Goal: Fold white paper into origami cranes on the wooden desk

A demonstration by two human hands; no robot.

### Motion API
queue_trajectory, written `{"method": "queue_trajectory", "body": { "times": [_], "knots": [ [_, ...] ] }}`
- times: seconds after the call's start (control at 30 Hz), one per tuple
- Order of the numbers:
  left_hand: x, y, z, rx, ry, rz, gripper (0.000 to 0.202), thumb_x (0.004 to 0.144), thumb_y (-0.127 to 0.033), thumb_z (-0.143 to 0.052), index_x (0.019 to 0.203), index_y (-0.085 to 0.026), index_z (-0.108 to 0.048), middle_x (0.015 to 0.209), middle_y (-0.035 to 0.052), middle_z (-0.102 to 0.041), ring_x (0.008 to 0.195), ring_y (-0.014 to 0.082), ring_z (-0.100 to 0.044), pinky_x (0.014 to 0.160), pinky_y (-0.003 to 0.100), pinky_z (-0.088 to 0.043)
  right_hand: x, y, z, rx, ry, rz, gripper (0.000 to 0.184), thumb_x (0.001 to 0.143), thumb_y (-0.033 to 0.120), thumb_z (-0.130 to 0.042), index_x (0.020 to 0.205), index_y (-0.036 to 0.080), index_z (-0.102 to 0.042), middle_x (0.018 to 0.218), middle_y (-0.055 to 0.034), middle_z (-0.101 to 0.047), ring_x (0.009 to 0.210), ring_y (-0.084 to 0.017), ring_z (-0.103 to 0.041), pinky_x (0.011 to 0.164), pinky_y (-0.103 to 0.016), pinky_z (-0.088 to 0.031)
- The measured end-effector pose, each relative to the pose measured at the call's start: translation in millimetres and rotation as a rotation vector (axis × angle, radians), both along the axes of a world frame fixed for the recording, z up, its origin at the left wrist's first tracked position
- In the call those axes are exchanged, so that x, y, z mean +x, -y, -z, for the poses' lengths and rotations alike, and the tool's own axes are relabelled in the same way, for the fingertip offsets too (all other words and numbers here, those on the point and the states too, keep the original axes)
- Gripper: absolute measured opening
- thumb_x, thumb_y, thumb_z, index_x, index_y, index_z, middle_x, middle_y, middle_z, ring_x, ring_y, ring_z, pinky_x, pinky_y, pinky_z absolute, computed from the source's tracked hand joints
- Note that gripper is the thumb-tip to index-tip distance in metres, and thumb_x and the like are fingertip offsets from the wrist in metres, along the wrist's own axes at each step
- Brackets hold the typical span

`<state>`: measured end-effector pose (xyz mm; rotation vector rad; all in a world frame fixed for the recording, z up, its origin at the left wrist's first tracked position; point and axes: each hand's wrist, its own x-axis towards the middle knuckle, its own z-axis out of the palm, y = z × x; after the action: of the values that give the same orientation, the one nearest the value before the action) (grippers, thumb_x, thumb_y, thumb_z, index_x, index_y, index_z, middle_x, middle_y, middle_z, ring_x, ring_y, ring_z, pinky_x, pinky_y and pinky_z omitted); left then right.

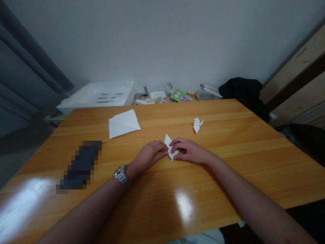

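Observation:
A small folded piece of white paper, kite-shaped with pointed ends, lies on the wooden table between my hands. My left hand, with a metal watch on its wrist, pinches the paper's left edge between thumb and fingers. From the other side my right hand has its bent fingertips and thumb on the paper's right part. Beyond my right hand rests a small folded white paper figure. At the back left lies a stack of white paper sheets.
A dark pixelated rectangular object lies on the left of the wooden table. Past the far edge are a white slotted tray, a green booklet and loose clutter. Dark cloth is heaped at the back right.

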<state>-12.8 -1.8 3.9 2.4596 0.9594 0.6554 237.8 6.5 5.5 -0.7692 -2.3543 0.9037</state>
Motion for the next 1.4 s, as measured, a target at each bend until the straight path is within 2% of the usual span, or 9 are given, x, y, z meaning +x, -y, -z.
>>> {"method": "queue_trajectory", "body": {
  "times": [0.23,0.4,0.73,0.93,1.03,1.2,1.4],
  "knots": [
    [1,2,0.6,-0.056,0.008,-0.073,0.019,0.1,-0.034,-0.055,0.098,-0.02,-0.068,0.095,0.0037,-0.071,0.09,0.019,-0.064,0.082,0.031,-0.049,-3,1,2.7,0.067,-0.011,-0.001,0.015,0.096,0.023,-0.062,0.102,0.021,-0.075,0.113,-0.0097,-0.069,0.104,-0.019,-0.065,0.095,-0.035,-0.051],
    [1,4,-1.0,-0.023,0.042,-0.012,0.019,0.098,-0.038,-0.06,0.1,-0.021,-0.068,0.098,0.003,-0.071,0.09,0.0182,-0.064,0.083,0.031,-0.048,-4,2,0.2,0.073,-0.026,0.056,0.017,0.098,0.027,-0.06,0.097,0.02,-0.075,0.105,-0.0085,-0.072,0.097,-0.019,-0.067,0.089,-0.034,-0.053],
    [3,6,-5.4,-0.038,0.025,-0.053,0.018,0.099,-0.034,-0.058,0.095,-0.02,-0.068,0.095,0.0039,-0.071,0.088,0.0177,-0.065,0.079,0.028,-0.049,-8,6,1.7,0.064,-0.024,0.113,0.015,0.097,0.03,-0.061,0.101,0.02,-0.072,0.099,-0.0081,-0.071,0.091,-0.019,-0.066,0.083,-0.033,-0.053],
    [3,6,-2.7,-0.028,-0.009,-0.09,0.017,0.1,-0.033,-0.053,0.099,-0.021,-0.065,0.095,0.0032,-0.07,0.088,0.018,-0.065,0.078,0.028,-0.05,-8,3,8.9,0.165,0.021,0.146,0.016,0.092,0.025,-0.068,0.106,0.02,-0.073,0.108,-0.011,-0.067,0.102,-0.023,-0.062,0.091,-0.039,-0.052],
    [3,6,-1.2,-0.009,-0.011,-0.075,0.017,0.101,-0.034,-0.053,0.101,-0.021,-0.064,0.097,0.0034,-0.069,0.09,0.0185,-0.064,0.08,0.029,-0.05,-7,2,12.3,0.184,0.035,0.133,0.016,0.093,0.022,-0.065,0.106,0.02,-0.075,0.11,-0.0114,-0.067,0.102,-0.023,-0.063,0.091,-0.039,-0.052],
    [4,5,2.7,0.087,-0.036,-0.041,0.023,0.093,-0.036,-0.066,0.11,-0.021,-0.064,0.112,0.0071,-0.066,0.104,0.0235,-0.061,0.092,0.036,-0.049,-8,3,12.1,0.188,0.036,0.136,0.019,0.095,0.021,-0.063,0.109,0.021,-0.076,0.109,-0.0108,-0.068,0.101,-0.022,-0.064,0.091,-0.038,-0.053],
    [5,7,2.2,0.111,-0.087,-0.086,0.017,0.096,-0.03,-0.061,0.109,-0.021,-0.068,0.113,0.008,-0.066,0.104,0.0232,-0.061,0.093,0.037,-0.05,-9,4,8.2,0.201,0.025,0.129,0.018,0.097,0.022,-0.06,0.104,0.021,-0.076,0.107,-0.0104,-0.068,0.099,-0.022,-0.064,0.089,-0.038,-0.054]
  ]
}}
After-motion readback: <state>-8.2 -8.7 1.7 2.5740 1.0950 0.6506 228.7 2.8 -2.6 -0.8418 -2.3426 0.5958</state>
